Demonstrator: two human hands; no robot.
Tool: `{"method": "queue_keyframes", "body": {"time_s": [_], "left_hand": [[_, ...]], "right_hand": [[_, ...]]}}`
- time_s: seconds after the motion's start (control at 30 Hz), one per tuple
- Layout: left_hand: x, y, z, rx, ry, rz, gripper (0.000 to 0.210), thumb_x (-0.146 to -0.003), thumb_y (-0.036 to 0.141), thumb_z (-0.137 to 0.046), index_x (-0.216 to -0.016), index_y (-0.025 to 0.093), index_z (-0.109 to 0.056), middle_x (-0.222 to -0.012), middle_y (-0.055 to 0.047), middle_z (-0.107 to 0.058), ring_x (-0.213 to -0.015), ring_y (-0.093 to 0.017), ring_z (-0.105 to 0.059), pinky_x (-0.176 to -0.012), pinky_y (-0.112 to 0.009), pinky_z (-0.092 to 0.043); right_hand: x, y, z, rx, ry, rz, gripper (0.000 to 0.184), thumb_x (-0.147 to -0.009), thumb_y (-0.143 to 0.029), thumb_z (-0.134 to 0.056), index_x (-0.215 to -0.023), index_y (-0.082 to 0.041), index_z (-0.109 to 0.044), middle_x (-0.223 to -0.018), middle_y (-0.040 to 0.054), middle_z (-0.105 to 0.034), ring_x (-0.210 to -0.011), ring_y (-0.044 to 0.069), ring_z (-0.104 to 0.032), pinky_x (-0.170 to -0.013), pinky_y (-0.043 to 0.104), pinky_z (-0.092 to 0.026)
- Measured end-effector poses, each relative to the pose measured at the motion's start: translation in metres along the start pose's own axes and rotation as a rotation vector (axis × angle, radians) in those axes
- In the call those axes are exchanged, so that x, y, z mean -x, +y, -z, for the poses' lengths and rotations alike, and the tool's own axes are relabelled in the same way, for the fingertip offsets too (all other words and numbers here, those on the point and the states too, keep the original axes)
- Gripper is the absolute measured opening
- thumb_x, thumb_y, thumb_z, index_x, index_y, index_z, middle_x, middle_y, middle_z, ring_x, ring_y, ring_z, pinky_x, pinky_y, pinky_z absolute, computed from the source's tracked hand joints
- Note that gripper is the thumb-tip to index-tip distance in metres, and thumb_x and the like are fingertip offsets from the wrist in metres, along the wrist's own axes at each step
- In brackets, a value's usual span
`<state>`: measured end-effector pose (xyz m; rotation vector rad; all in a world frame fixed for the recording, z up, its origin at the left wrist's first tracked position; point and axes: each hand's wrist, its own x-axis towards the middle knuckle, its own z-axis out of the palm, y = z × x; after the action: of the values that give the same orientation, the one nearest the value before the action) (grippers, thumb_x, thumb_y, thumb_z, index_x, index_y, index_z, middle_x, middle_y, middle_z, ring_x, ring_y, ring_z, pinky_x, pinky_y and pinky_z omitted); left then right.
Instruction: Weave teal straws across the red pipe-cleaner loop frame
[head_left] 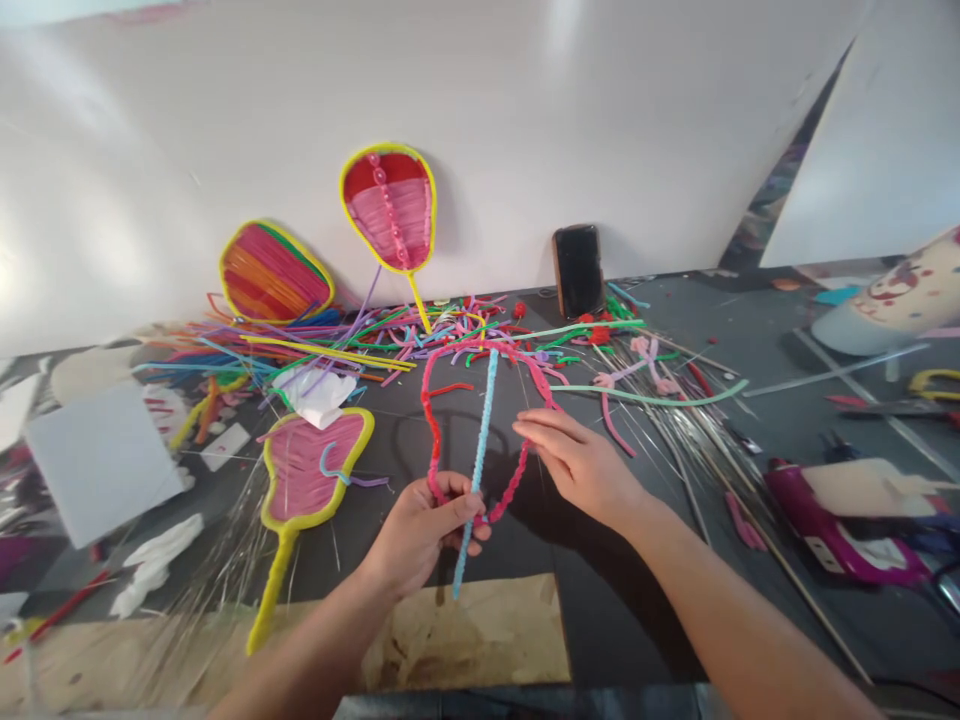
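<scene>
"What's the left hand [436, 530] doing over there?"

"Its fingers are pinching a fuzzy light-blue stem [484, 430], the thumb lying across it. They're also closing round the bottom of a pink-and-red loop [516, 480]."

"And where are they keeping that loop?"

"The two hands are holding it over the dark tabletop [600, 620]. The blue stem is running up the middle of it, its upper end reaching the loop's top edge, its lower end poking out below the hand. Whether the two are fastened up there, I can't tell from where I'm standing."

"Is the right hand [581, 460] gripping too?"

"It's touching the loop's right side. The fingers are stretching out close together, but I can't tell whether the thumb is pressing from behind."

"What's lying around them?"

"On the left, a pink paddle with a yellow rim [315, 470] is lying near the left hand, a bent blue piece [330, 463] resting on it. Behind, a heap of coloured stems [360, 345] is spreading along the wall [487, 120], where a red-and-pink paddle [394, 215] and a phone [578, 270] are leaning."

"And far right?"

"A magenta tool [840, 530] is lying there, with a patterned cup [900, 295] standing farther back."
</scene>
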<state>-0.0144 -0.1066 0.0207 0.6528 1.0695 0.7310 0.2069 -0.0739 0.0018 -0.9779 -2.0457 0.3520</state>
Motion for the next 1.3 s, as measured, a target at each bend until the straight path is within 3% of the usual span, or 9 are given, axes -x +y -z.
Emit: {"method": "queue_keyframes", "body": {"time_s": [0.17,0.37,0.57,0.67,0.77,0.9,1.0,1.13,1.3], "left_hand": [[-0.001,-0.001,-0.001,0.026,0.028,0.007,0.030,-0.064,0.032,-0.079,-0.074,0.014,-0.057,-0.060,0.001,-0.061,-0.054,-0.012,-0.062,-0.047,-0.021,-0.051],[-0.002,0.001,0.000,0.079,0.058,-0.002,0.030,-0.063,0.030,-0.079,-0.073,0.013,-0.056,-0.060,0.001,-0.060,-0.055,-0.012,-0.062,-0.047,-0.019,-0.050],[-0.002,0.002,0.002,0.096,0.027,0.016,0.029,-0.063,0.029,-0.079,-0.073,0.013,-0.057,-0.060,0.001,-0.060,-0.055,-0.013,-0.062,-0.047,-0.021,-0.051],[-0.003,0.000,0.003,0.092,0.014,0.009,0.029,-0.064,0.030,-0.079,-0.073,0.013,-0.058,-0.061,0.000,-0.061,-0.056,-0.013,-0.063,-0.049,-0.022,-0.053],[-0.004,-0.002,0.003,0.115,0.040,-0.044,0.030,-0.063,0.030,-0.080,-0.074,0.014,-0.057,-0.064,0.001,-0.062,-0.059,-0.014,-0.065,-0.051,-0.023,-0.054],[-0.005,-0.009,-0.002,0.105,0.036,-0.046,0.031,-0.062,0.031,-0.080,-0.074,0.015,-0.057,-0.064,0.000,-0.063,-0.060,-0.016,-0.065,-0.053,-0.025,-0.054],[-0.006,-0.014,-0.005,0.072,-0.016,-0.043,0.028,-0.065,0.030,-0.079,-0.075,0.014,-0.058,-0.064,-0.001,-0.064,-0.062,-0.016,-0.065,-0.057,-0.026,-0.054],[-0.007,-0.011,0.000,0.095,-0.115,-0.151,0.030,-0.068,0.027,-0.077,-0.091,0.014,-0.062,-0.081,-0.005,-0.067,-0.076,-0.016,-0.066,-0.074,-0.028,-0.052],[-0.007,0.001,0.009,0.277,-0.116,-0.202,0.025,-0.081,0.030,-0.064,-0.099,0.014,-0.062,-0.087,-0.007,-0.066,-0.088,-0.021,-0.064,-0.079,-0.034,-0.051]], "right_hand": [[0.000,0.007,0.000,0.143,0.021,0.109,0.023,-0.087,-0.008,-0.049,-0.098,-0.021,-0.064,-0.099,0.0074,-0.065,-0.089,0.017,-0.063,-0.080,0.031,-0.054],[0.002,0.012,0.005,0.196,-0.038,0.132,0.025,-0.086,-0.004,-0.045,-0.094,-0.020,-0.063,-0.096,0.0067,-0.065,-0.089,0.017,-0.061,-0.079,0.030,-0.053],[0.001,0.012,0.005,0.096,-0.022,0.096,0.028,-0.088,-0.007,-0.045,-0.095,-0.024,-0.065,-0.098,0.0056,-0.065,-0.091,0.016,-0.061,-0.082,0.032,-0.052],[0.000,0.010,0.004,-0.124,0.087,-0.102,0.025,-0.088,-0.015,-0.050,-0.107,-0.027,-0.062,-0.113,0.0070,-0.060,-0.092,0.017,-0.061,-0.080,0.034,-0.052],[0.000,0.008,0.000,-0.498,0.266,-0.484,0.029,-0.086,-0.029,-0.056,-0.115,-0.026,-0.056,-0.116,0.0081,-0.058,-0.082,0.015,-0.061,-0.067,0.030,-0.054],[0.000,0.003,-0.008,-1.068,0.165,-0.832,0.032,-0.081,-0.045,-0.062,-0.102,-0.021,-0.063,-0.095,0.0071,-0.066,-0.076,0.014,-0.061,-0.063,0.026,-0.051],[-0.001,-0.002,-0.011,-1.258,0.078,-0.888,0.027,-0.077,-0.043,-0.067,-0.090,-0.019,-0.067,-0.085,0.0051,-0.069,-0.078,0.014,-0.063,-0.067,0.025,-0.049],[-0.001,-0.005,-0.008,-1.348,0.106,-0.907,0.021,-0.073,-0.038,-0.072,-0.080,-0.020,-0.065,-0.077,0.0006,-0.068,-0.073,0.012,-0.064,-0.066,0.024,-0.049],[-0.001,-0.005,-0.005,-1.378,0.059,-0.918,0.022,-0.073,-0.038,-0.073,-0.080,-0.020,-0.064,-0.071,-0.0012,-0.066,-0.066,0.011,-0.063,-0.063,0.023,-0.049]]}}
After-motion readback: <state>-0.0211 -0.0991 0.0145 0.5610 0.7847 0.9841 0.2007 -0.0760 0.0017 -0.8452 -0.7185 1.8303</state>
